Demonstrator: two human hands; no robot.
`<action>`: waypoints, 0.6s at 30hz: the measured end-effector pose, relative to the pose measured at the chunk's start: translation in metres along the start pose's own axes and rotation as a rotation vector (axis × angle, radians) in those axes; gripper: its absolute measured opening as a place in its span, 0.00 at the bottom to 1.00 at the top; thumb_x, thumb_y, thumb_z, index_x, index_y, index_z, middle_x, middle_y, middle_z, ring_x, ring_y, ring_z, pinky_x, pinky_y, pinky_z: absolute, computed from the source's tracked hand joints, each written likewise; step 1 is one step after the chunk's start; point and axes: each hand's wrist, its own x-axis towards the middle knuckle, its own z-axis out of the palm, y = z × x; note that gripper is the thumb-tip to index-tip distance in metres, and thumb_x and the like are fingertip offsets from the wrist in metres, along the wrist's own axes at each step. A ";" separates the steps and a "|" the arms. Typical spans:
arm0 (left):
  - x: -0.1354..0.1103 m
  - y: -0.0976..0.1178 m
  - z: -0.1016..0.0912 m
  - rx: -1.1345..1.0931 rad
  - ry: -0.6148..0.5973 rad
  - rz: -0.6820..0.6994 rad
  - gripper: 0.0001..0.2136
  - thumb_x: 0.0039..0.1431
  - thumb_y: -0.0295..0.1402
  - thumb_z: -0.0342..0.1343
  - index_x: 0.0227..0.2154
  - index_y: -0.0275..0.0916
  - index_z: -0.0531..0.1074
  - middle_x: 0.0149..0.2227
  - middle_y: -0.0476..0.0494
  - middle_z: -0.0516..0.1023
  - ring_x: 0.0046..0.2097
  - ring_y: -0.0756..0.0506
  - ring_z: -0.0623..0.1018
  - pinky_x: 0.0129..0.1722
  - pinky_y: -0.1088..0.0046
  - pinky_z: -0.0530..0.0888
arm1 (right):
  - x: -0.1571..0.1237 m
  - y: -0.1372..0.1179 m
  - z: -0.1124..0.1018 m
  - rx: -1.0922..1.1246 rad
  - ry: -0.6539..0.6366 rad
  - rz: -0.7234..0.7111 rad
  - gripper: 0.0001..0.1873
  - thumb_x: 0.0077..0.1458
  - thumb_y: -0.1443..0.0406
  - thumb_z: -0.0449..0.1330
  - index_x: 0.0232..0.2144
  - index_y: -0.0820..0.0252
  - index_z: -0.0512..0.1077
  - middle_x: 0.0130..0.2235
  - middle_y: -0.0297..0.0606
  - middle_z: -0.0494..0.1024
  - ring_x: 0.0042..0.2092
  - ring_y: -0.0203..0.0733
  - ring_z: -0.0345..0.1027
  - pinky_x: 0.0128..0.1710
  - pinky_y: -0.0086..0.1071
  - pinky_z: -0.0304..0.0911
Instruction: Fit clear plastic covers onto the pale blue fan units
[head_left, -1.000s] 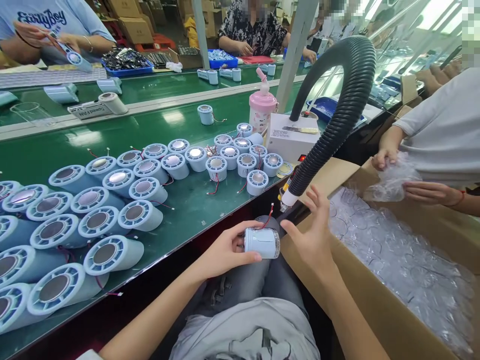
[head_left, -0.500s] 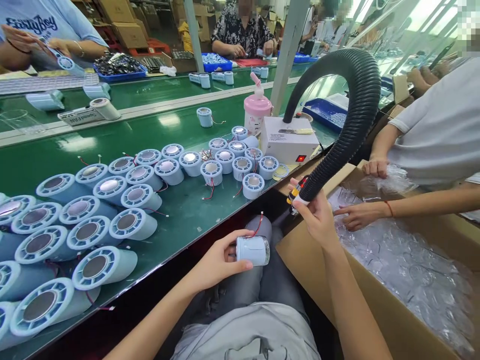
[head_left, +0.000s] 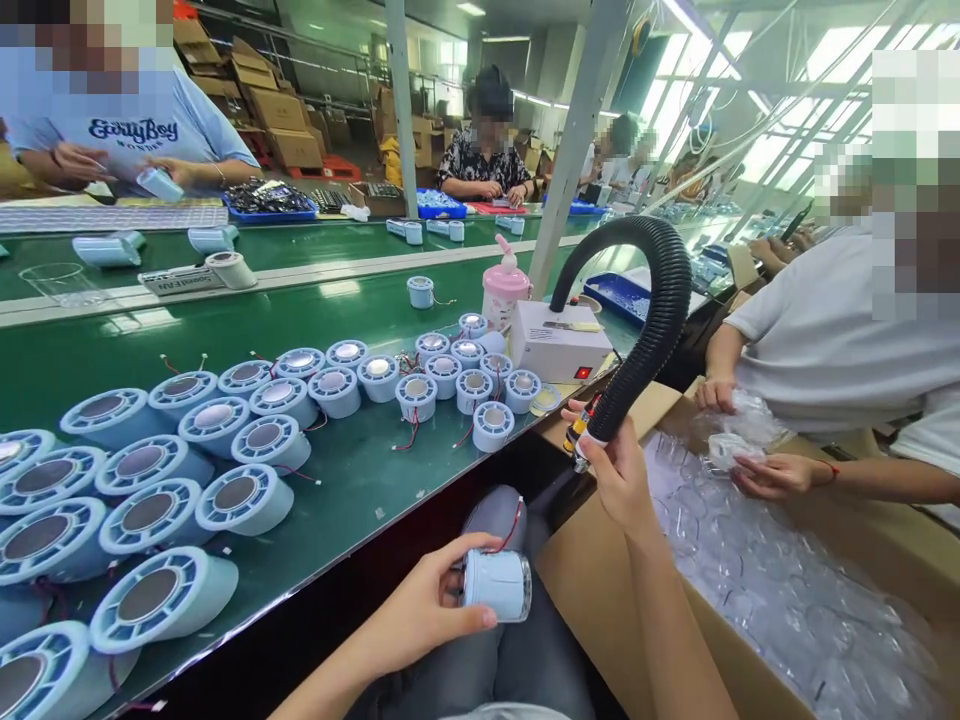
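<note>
My left hand is wrapped round a light-blue cylindrical housing, thumb in front, fingers partly hidden behind. The housing lies on its side over my lap, its clear end to the right and a thin red wire with a white plug rising from its top. My right hand grips the lower end of a black corrugated hose, where yellow and metal fittings show. This end is up and to the right of the housing, apart from it. The hose arches over to a white box with a lit red switch.
Many similar blue housings stand on the green bench at left. A pink-lidded bottle is behind the white box. At right, a cardboard box holds clear plastic pieces, with a co-worker's hands above it. Other people sit across.
The view has tilted up, so the scene sits lower. My hands keep their holds, the hose end still apart from the housing. The co-worker at right has lifted a clear plastic piece.
</note>
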 end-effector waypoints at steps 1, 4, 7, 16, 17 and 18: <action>0.001 -0.001 0.000 -0.004 -0.005 0.001 0.35 0.43 0.38 0.72 0.55 0.40 0.67 0.49 0.40 0.76 0.48 0.42 0.76 0.50 0.63 0.71 | 0.004 0.003 0.000 0.002 0.008 -0.010 0.20 0.63 0.59 0.56 0.56 0.51 0.62 0.56 0.44 0.74 0.56 0.47 0.71 0.52 0.43 0.69; 0.003 -0.003 0.001 -0.005 -0.011 0.008 0.34 0.43 0.37 0.72 0.55 0.41 0.67 0.49 0.41 0.76 0.48 0.43 0.75 0.49 0.64 0.71 | 0.012 0.013 -0.002 0.005 0.027 -0.030 0.20 0.64 0.59 0.55 0.56 0.52 0.62 0.56 0.45 0.74 0.57 0.47 0.69 0.53 0.43 0.68; 0.004 -0.004 0.002 0.006 -0.007 0.012 0.32 0.43 0.37 0.71 0.54 0.42 0.68 0.47 0.43 0.76 0.46 0.44 0.75 0.48 0.65 0.71 | 0.015 0.020 -0.003 0.018 0.021 -0.036 0.19 0.63 0.59 0.56 0.55 0.53 0.64 0.54 0.46 0.75 0.57 0.48 0.70 0.53 0.42 0.69; 0.003 -0.014 -0.008 0.033 0.041 0.004 0.34 0.43 0.41 0.71 0.54 0.42 0.68 0.49 0.41 0.75 0.49 0.40 0.74 0.50 0.62 0.70 | 0.000 0.015 0.001 0.065 0.080 -0.022 0.13 0.63 0.60 0.58 0.50 0.52 0.67 0.47 0.40 0.77 0.47 0.44 0.74 0.43 0.36 0.72; 0.003 -0.014 -0.010 0.037 0.042 0.001 0.34 0.43 0.41 0.71 0.55 0.42 0.67 0.49 0.41 0.75 0.49 0.39 0.75 0.50 0.62 0.70 | -0.002 0.013 0.001 0.066 0.092 -0.017 0.13 0.63 0.60 0.58 0.50 0.51 0.67 0.46 0.39 0.77 0.46 0.43 0.75 0.43 0.35 0.71; 0.003 -0.014 -0.010 0.039 0.044 0.001 0.35 0.43 0.41 0.71 0.55 0.41 0.67 0.49 0.40 0.75 0.49 0.39 0.75 0.51 0.61 0.70 | -0.002 0.011 -0.001 0.069 0.104 -0.010 0.12 0.64 0.60 0.58 0.49 0.51 0.67 0.46 0.38 0.78 0.45 0.42 0.75 0.43 0.35 0.71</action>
